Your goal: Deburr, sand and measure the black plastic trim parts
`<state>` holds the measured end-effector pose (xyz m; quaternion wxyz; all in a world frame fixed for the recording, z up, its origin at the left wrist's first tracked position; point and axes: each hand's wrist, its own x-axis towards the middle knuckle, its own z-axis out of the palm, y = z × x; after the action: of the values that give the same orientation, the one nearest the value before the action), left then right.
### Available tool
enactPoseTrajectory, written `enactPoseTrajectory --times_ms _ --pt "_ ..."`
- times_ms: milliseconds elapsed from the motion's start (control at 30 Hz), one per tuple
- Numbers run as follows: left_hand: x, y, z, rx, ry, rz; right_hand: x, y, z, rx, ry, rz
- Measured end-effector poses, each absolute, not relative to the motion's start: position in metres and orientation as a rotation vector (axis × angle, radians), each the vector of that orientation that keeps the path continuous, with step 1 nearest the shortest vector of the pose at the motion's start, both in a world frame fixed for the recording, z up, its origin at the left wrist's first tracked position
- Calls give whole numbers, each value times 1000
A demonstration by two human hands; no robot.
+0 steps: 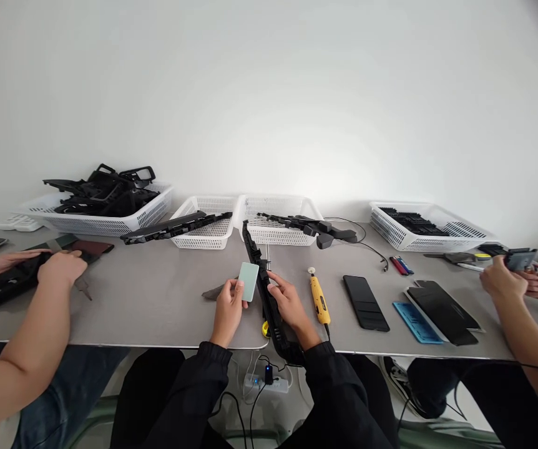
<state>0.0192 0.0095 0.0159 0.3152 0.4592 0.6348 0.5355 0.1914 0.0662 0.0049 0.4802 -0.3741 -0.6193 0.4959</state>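
Note:
My left hand (228,312) pinches a thin, pale green rectangular piece (249,282) between thumb and fingers. Its edge is next to a long black plastic part (273,318); I cannot tell whether they touch. My right hand (290,305) is wrapped around this part, which slants from near the baskets down past the table's front edge. Behind my left hand lies a grey item (213,292), mostly hidden. A small yellow object (265,329) shows partly beside the black part. To the right of my right hand lies a yellow rotary tool (319,299) with a pale round tip.
White baskets (203,242) of black plastic parts line the wall. A black phone (366,302), a blue tray (417,322) and lighters (401,265) lie to the right. A co-worker's hands (60,268) work at left, another's (503,277) at right. A power strip (273,385) sits below.

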Motion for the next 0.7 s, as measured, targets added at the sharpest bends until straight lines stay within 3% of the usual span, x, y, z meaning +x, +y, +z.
enactPoseTrajectory --times_ms 167,467,700 --pt "18 12 11 1194 1636 1406 192 65 6 -942 -1528 1382" --pt "13 14 2 1020 1530 1604 191 62 12 -917 -1536 1392" --pt "13 13 6 1045 1513 1553 189 65 9 -945 -1547 1361"
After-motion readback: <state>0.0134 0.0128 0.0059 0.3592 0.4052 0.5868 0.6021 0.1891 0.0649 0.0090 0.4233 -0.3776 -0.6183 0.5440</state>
